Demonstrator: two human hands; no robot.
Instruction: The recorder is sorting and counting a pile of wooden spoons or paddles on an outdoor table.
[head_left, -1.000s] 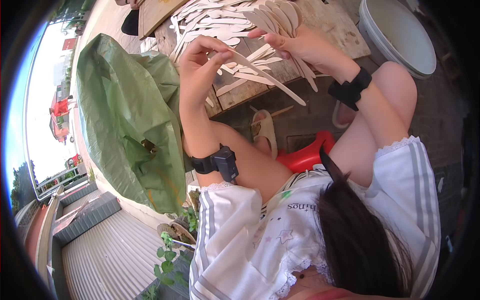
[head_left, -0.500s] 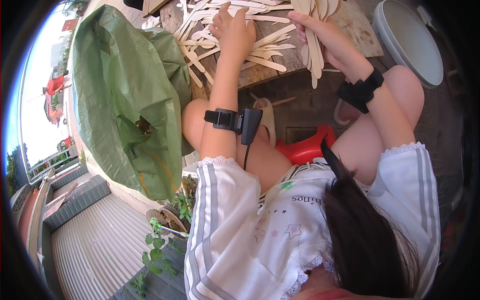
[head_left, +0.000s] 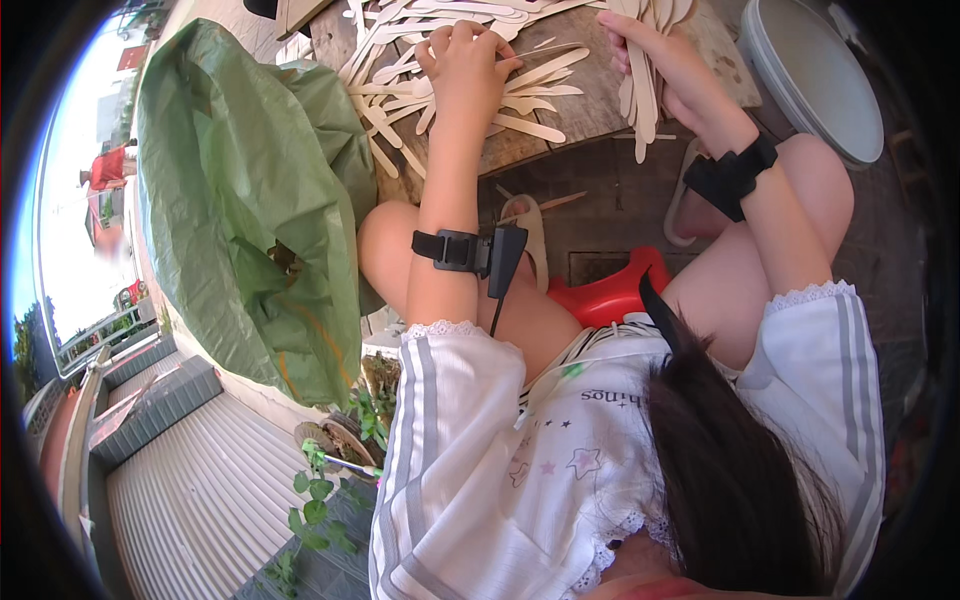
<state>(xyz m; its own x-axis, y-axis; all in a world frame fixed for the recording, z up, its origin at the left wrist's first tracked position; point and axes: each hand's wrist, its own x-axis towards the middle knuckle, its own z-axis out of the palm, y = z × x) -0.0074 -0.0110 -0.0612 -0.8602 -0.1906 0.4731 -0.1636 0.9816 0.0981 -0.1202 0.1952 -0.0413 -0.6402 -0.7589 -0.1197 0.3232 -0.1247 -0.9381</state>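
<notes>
My left hand (head_left: 466, 72) is over a loose pile of pale wooden cutlery (head_left: 535, 127) on a worn plank table. Its fingers are curled down, and a thin wooden piece (head_left: 557, 51), seen edge-on, sticks out by the thumb. Which kind of piece that is does not show. Farther right, my right hand (head_left: 688, 82) is closed round a bundle of wooden cutlery (head_left: 645, 95). Long flat handles hang down from the bundle, while its wider ends reach the upper edge of the view. Both forearms wear black straps.
A large green woven sack (head_left: 250, 220) stands left of the table (head_left: 600, 105). At the right is a pale round tub (head_left: 815, 85). Below the table edge, a red plastic stool (head_left: 610, 290) shows between my legs. Potted plants (head_left: 315, 495) are at lower left.
My left hand has moved slightly down, its fingers curling in, and a thin wooden piece now juts from it. My right hand still holds the bundle, shifted slightly right.
</notes>
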